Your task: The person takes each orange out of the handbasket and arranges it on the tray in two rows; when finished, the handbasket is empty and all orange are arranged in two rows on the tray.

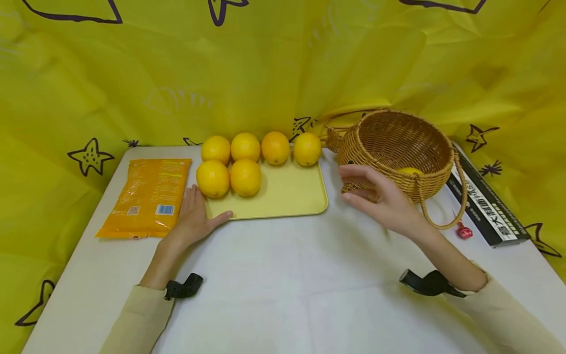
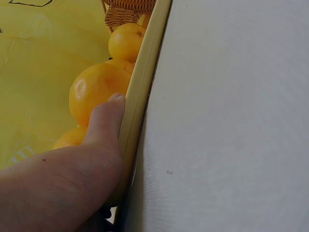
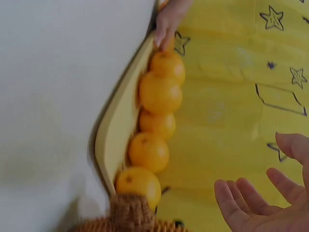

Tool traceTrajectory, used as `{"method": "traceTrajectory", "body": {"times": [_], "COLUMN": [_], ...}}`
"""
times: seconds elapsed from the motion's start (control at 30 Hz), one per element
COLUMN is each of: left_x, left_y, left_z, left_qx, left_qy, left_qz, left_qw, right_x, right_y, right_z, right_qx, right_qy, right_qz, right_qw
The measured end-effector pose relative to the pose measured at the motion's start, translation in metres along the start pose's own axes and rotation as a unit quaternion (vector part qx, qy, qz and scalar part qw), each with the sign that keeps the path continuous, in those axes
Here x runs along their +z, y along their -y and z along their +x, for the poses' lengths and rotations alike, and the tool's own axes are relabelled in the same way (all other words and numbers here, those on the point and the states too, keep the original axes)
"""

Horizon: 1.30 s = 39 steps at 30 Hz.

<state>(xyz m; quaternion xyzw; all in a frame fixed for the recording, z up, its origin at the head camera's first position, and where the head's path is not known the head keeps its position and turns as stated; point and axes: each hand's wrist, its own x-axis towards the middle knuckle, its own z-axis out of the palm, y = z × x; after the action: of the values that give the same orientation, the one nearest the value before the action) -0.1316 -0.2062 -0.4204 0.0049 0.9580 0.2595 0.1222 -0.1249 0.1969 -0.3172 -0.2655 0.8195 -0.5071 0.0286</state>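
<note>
A pale yellow tray (image 1: 292, 191) carries several oranges (image 1: 245, 177), two rows deep at its left and one row along the back. My left hand (image 1: 192, 223) lies at the tray's front left corner, fingers straight along the side. In the left wrist view its thumb (image 2: 107, 118) reaches along the rim beside an orange. My right hand (image 1: 382, 196) is in front of the wicker basket (image 1: 398, 130), overlapping its wall in the head view. Its fingers are loosely bent and hold nothing, as the right wrist view shows. Inside the basket a yellow-orange fruit (image 1: 410, 171) peeks up, mostly hidden.
An orange packet (image 1: 148, 196) lies left of the tray. Right of the basket are a long black and white box (image 1: 488, 201) and a small red-wrapped candy (image 1: 464, 231). The basket's handle (image 1: 460, 196) hangs down at its right. A yellow patterned cloth (image 1: 265, 64) hangs behind the white table (image 1: 274, 285).
</note>
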Motion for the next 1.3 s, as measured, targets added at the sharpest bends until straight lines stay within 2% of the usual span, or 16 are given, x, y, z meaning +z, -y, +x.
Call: {"method": "traceTrajectory", "body": {"times": [0.13, 0.27, 0.33, 0.4, 0.47, 0.57, 0.6, 0.63, 0.73, 0.8, 0.87, 1.03, 1.3], "left_x": [-0.001, -0.001, -0.002, -0.002, -0.002, -0.003, -0.003, -0.004, -0.004, -0.004, -0.004, -0.003, -0.001], "left_y": [0.000, 0.000, 0.000, 0.000, 0.001, 0.001, 0.002, 0.002, 0.002, 0.002, 0.001, 0.000, -0.002], "left_z": [-0.001, -0.001, -0.001, 0.000, 0.001, 0.003, 0.003, 0.003, 0.002, 0.001, 0.001, 0.000, -0.002], "left_qx": [0.003, 0.003, 0.004, 0.004, 0.005, 0.004, 0.004, 0.005, 0.005, 0.005, 0.004, 0.002, 0.005], "left_qy": [0.000, 0.002, 0.002, 0.001, -0.001, -0.002, -0.003, -0.003, -0.003, -0.003, -0.001, 0.000, 0.004], "left_qz": [-0.001, 0.000, 0.001, 0.001, 0.001, 0.002, 0.003, 0.003, 0.005, 0.003, 0.003, 0.004, 0.002], "left_qw": [1.0000, 1.0000, 1.0000, 1.0000, 1.0000, 1.0000, 1.0000, 1.0000, 1.0000, 1.0000, 1.0000, 1.0000, 1.0000], "right_x": [-0.021, -0.032, -0.039, -0.050, -0.067, -0.101, -0.113, -0.124, -0.153, -0.169, -0.180, -0.192, -0.190], "right_y": [0.000, -0.001, 0.000, 0.001, 0.005, 0.006, 0.005, 0.004, -0.008, -0.016, -0.024, -0.036, -0.059], "right_z": [-0.009, -0.011, -0.007, 0.001, 0.015, 0.048, 0.059, 0.071, 0.103, 0.119, 0.130, 0.139, 0.130], "right_qx": [0.011, 0.035, 0.044, 0.053, 0.069, 0.115, 0.134, 0.151, 0.203, 0.228, 0.254, 0.312, 0.397], "right_qy": [-0.032, -0.047, -0.050, -0.049, -0.030, 0.054, 0.097, 0.144, 0.276, 0.339, 0.381, 0.421, 0.434], "right_qz": [-0.018, -0.032, -0.019, 0.024, 0.032, -0.001, -0.040, -0.083, -0.155, -0.173, -0.161, -0.117, -0.079], "right_qw": [0.9993, 0.9978, 0.9976, 0.9971, 0.9966, 0.9919, 0.9855, 0.9744, 0.9269, 0.8963, 0.8745, 0.8433, 0.8049]}}
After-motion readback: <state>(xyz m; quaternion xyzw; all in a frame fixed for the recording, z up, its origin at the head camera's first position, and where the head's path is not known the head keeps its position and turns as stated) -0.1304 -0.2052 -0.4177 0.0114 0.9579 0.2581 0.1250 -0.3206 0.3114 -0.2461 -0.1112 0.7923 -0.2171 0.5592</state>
